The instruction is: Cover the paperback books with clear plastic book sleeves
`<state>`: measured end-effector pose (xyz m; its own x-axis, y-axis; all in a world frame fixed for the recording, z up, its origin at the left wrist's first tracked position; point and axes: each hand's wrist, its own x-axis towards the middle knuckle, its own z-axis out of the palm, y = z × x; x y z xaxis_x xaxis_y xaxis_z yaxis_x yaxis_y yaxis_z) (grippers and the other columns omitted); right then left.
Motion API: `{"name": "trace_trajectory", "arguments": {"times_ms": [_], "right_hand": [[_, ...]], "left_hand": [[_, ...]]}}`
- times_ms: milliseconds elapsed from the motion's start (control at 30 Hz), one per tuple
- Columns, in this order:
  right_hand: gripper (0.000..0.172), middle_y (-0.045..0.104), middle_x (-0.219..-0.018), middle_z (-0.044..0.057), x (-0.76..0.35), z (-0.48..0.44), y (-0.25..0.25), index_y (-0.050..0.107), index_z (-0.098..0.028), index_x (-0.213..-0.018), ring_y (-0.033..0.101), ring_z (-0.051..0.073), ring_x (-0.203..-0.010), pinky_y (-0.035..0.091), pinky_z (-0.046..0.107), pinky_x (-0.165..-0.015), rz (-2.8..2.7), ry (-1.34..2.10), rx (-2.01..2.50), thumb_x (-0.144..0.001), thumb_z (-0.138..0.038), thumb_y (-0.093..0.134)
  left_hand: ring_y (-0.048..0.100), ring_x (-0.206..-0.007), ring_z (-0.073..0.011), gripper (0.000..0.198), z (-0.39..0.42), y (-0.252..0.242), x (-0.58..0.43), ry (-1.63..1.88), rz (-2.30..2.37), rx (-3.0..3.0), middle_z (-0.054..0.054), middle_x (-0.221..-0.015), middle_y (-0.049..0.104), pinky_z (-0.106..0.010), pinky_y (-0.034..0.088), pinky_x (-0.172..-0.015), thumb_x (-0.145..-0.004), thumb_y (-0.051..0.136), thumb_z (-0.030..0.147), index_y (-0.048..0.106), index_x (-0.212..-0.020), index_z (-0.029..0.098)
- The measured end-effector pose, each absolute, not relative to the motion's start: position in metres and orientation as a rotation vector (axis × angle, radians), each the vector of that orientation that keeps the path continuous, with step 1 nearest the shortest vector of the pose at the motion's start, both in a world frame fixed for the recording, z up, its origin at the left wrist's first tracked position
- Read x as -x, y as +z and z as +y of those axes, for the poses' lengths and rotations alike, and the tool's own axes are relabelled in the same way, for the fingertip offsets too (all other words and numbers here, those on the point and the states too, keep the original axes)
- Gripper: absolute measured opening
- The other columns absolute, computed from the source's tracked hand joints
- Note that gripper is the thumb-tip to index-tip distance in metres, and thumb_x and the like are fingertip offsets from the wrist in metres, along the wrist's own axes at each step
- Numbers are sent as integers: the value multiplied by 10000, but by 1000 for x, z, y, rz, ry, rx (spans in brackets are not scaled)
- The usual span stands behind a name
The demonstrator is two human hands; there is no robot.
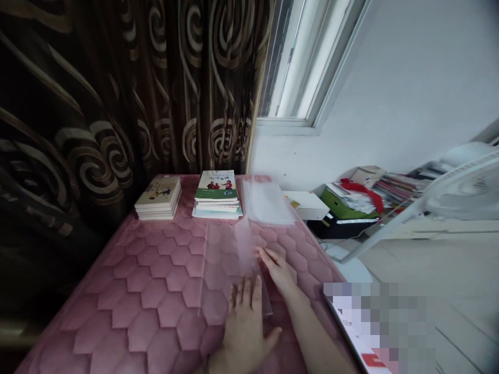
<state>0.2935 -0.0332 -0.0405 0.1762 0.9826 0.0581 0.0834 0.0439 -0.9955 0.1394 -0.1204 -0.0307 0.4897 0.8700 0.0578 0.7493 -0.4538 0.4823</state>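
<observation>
A pink quilted mattress pad (156, 291) with a hexagon pattern covers the surface. On it, a clear plastic bag (245, 244) rises in a blurred fold between my hands. My right hand (278, 270) comes in from the lower right, its fingertips pinched on the bag's edge. My left hand (245, 322) lies palm down with fingers spread, beside the lower part of the plastic. Farther back are a flat stack of clear plastic sheets (265, 202) and two stacks of books (159, 197) (216, 195), all out of reach of my fingertips.
A dark swirl-patterned curtain (117, 104) hangs along the left side, beside a window (304, 67). Past the pad's right edge are a white box (306, 205), a heap of papers and books (362, 197), and a white fan (463, 192). A pixelated patch (374, 327) covers the lower right.
</observation>
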Motion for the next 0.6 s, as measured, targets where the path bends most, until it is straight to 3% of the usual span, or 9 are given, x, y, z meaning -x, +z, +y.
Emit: {"name": "trace_trajectory", "arguments": {"times_ms": [133, 200, 267, 300, 400, 600], "right_hand": [[377, 731, -1045, 63, -282, -41, -38, 726, -241, -1053, 654, 256, -1022, 486, 425, -941, -1450, 1079, 1166, -831, -507, 575], [351, 725, -1065, 69, -280, -41, -40, 730, -236, -1038, 652, 251, -1027, 487, 420, -938, -1528, 1073, 1144, -836, -477, 576], [323, 733, -1034, 73, -280, -39, -43, 739, -231, -993, 667, 241, -963, 513, 395, -880, -1508, 961, 1207, -827, -455, 576], [315, 737, -1006, 74, -281, -37, -45, 739, -227, -973, 673, 233, -911, 526, 375, -833, -1471, 879, 1259, -819, -445, 573], [315, 730, -924, 83, -288, -31, -53, 721, -202, -925, 659, 212, -789, 531, 328, -715, -1348, 620, 1415, -803, -424, 534], [346, 677, -918, 122, -294, -23, -72, 656, -156, -958, 643, 228, -776, 521, 366, -753, -1334, 334, 1651, -784, -411, 499]], "left_hand": [[435, -1325, -234, 673, -115, -28, -137, 624, 1435, -2200, -143, -1488, 384, -380, 434, -1045, -794, 401, 102, 287, -1457, 104], [608, -1144, -206, 533, -109, -25, -124, 833, 1446, -2108, -150, -1327, 576, -338, 526, -917, -833, 323, 84, 430, -1353, 121], [710, -889, -204, 369, -103, -17, -101, 1054, 1498, -1955, -131, -1106, 706, -317, 581, -739, -891, 323, 173, 538, -1191, 160], [719, -796, -204, 292, -100, -12, -86, 1171, 1526, -1855, -123, -1032, 727, -302, 584, -666, -893, 387, 250, 554, -1120, 171], [700, -633, -190, 322, -93, 5, -37, 1436, 1634, -1512, -92, -879, 733, -276, 565, -555, -853, 510, 419, 514, -1070, 181], [672, -594, -251, 395, -98, 4, 43, 1407, 2157, -1340, -57, -707, 675, -338, 538, -529, -759, 559, 466, 499, -1022, 178]]}}
